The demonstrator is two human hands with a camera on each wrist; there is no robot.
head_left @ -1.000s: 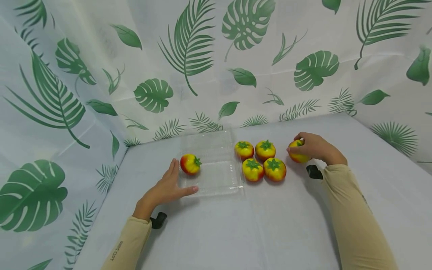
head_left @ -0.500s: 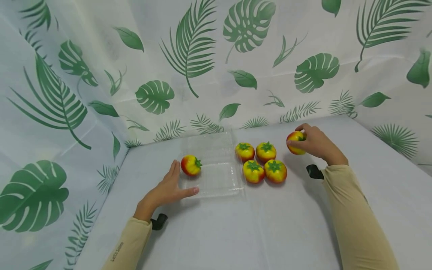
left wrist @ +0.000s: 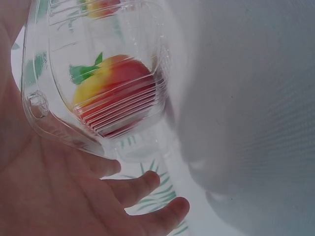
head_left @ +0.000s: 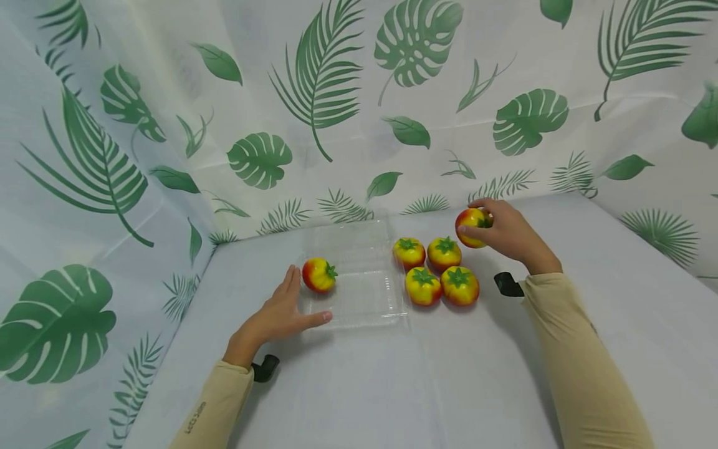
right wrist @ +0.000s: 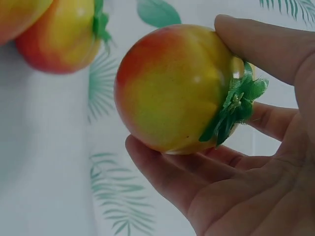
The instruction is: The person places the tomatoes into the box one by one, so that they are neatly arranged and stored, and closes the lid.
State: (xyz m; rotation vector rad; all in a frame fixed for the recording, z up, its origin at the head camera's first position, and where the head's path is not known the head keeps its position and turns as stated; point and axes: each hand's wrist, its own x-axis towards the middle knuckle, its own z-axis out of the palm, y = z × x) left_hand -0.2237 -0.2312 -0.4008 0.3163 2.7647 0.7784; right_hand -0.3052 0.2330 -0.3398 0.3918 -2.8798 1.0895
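My right hand (head_left: 507, 234) grips a yellow-red artificial persimmon (right wrist: 170, 91) with a green fabric calyx, thumb on one side and fingers on the other. It is raised off the table, behind and right of a group of several like persimmons (head_left: 460, 285). A clear plastic clamshell box (head_left: 364, 305) lies with its lid spread toward the back. One persimmon (head_left: 319, 275) sits tipped on its side in the box's left part, its calyx facing right. My left hand (head_left: 277, 312) stays at the box's left front corner, fingers straight and thumb spread along the front.
A white cloth covers the table (head_left: 359, 386). Leaf-printed curtains (head_left: 342, 93) hang close behind and on both sides. The grouped persimmons stand directly against the box's right edge.
My right hand has lifted the persimmon off the table and carried it left, toward the group. The left hand and the box have stayed in place.
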